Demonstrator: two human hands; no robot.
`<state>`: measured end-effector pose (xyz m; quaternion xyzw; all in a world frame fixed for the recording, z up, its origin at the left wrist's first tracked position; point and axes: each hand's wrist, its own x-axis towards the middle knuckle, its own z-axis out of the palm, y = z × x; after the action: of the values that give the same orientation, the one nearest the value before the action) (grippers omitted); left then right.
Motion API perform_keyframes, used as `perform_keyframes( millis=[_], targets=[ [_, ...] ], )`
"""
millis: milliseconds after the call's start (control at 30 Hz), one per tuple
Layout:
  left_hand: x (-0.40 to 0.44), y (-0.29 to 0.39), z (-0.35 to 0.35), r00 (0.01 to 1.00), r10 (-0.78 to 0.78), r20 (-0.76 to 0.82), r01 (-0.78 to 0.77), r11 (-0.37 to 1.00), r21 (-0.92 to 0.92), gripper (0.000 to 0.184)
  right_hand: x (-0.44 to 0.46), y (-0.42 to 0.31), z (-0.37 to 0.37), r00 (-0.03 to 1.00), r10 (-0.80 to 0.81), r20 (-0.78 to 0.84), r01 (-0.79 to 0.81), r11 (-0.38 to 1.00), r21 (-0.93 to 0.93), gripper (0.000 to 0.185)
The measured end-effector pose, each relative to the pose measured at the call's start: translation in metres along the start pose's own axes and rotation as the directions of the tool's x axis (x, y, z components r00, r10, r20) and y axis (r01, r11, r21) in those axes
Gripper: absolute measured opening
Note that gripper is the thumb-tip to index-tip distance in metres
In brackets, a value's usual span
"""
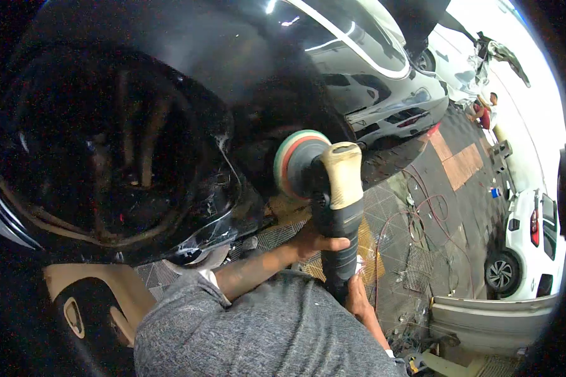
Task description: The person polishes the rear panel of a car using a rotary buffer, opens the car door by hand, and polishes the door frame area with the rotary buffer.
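A polisher (338,220) with a black body and a pale cover on its head stands across the middle of the head view. Its round pad (290,162), edged in green and orange, faces the dark lower side of a glossy black car (258,69). Whether pad and paint touch, I cannot tell. My left hand (321,244) is closed around the polisher's body, thumb across the top. Lower down, my right hand (358,296) is closed at the rear end of the tool, its fingers partly hidden behind it.
An open door with a tan panel (97,286) is at lower left. A red hose (421,213) loops over the tiled floor (390,251). A white car (525,245) stands at right, near a grey bumper-like panel (490,320). Two people (483,116) are far back.
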<state>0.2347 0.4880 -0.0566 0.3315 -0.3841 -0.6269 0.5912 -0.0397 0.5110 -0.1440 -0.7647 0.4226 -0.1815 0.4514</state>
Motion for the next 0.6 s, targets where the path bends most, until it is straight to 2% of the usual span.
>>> perform_keyframes(
  millis=[67,100,200,233,300,400,467,500,567,600],
  targets=[
    [0.002,0.007,0.002,0.999,-0.003,0.039,0.003,1.0,-0.008,0.062,0.003,-0.006,0.004,0.998,0.049,-0.042,-0.046,0.998,0.049,0.06],
    [0.0,0.009,-0.001,0.999,0.028,0.027,-0.03,0.997,0.065,0.067,0.003,-0.011,0.007,0.995,0.078,-0.063,-0.073,0.994,0.077,0.058],
    [-0.014,-0.017,-0.022,0.996,0.068,0.066,-0.073,0.994,0.083,0.064,0.006,-0.038,0.008,0.985,0.14,-0.102,-0.125,0.982,0.139,0.055],
    [-0.019,-0.022,-0.029,0.993,0.083,0.081,-0.091,0.99,0.106,0.064,0.01,-0.061,0.0,0.99,0.129,0.053,-0.135,0.982,0.135,0.059],
    [-0.032,-0.017,-0.038,0.988,0.093,0.124,-0.107,0.988,0.114,0.066,0.02,-0.077,0.003,0.972,0.115,0.202,-0.144,0.981,0.132,0.064],
    [-0.05,-0.011,-0.045,0.982,0.106,0.157,-0.12,0.99,0.079,0.068,0.032,-0.087,0.009,0.981,0.037,0.188,-0.052,0.996,0.071,0.064],
    [-0.056,-0.004,-0.046,0.98,0.149,0.134,-0.168,0.975,0.148,0.066,0.033,-0.096,0.009,0.982,0.023,0.189,-0.035,0.998,0.057,0.07],
    [-0.056,-0.001,-0.045,0.988,0.11,0.112,-0.128,0.976,0.174,0.069,0.035,-0.103,0.009,0.981,0.036,0.19,-0.045,0.998,0.045,0.07],
    [-0.048,0.004,-0.044,0.99,0.098,0.097,-0.117,0.971,0.207,0.07,0.043,-0.116,0.011,0.965,0.159,0.209,-0.158,0.987,-0.019,0.055],
    [-0.047,0.01,-0.045,0.995,0.052,0.088,-0.07,0.974,0.215,0.073,0.043,-0.114,0.017,0.964,0.166,0.207,-0.163,0.986,-0.031,0.055]
  ],
)
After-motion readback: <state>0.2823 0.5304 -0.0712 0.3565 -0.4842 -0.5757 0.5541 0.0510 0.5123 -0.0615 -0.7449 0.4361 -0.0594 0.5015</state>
